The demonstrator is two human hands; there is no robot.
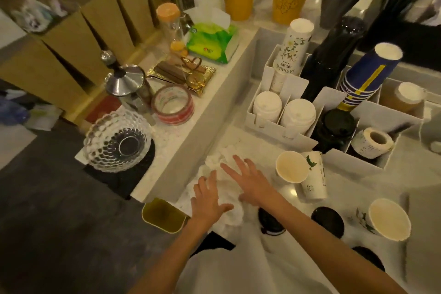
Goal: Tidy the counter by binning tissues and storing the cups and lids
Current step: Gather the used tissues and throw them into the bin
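Note:
Crumpled white tissues (214,162) lie in a heap on the white counter near its front left. My left hand (207,200) and my right hand (248,179) rest on the heap with fingers spread, palms down. Two paper cups (300,172) stand together just right of my right hand, one with a green leaf print. A third paper cup (386,218) sits at the front right. Black lids (328,221) lie on the counter between the cups, one partly under my right forearm.
A small yellow-green bin (162,216) sits below the counter's front edge. White divider trays (281,124) behind hold stacked cups, lids and a label roll (373,142). A raised shelf on the left carries a glass bowl (117,142), tape roll, French press and tissue pack (210,45).

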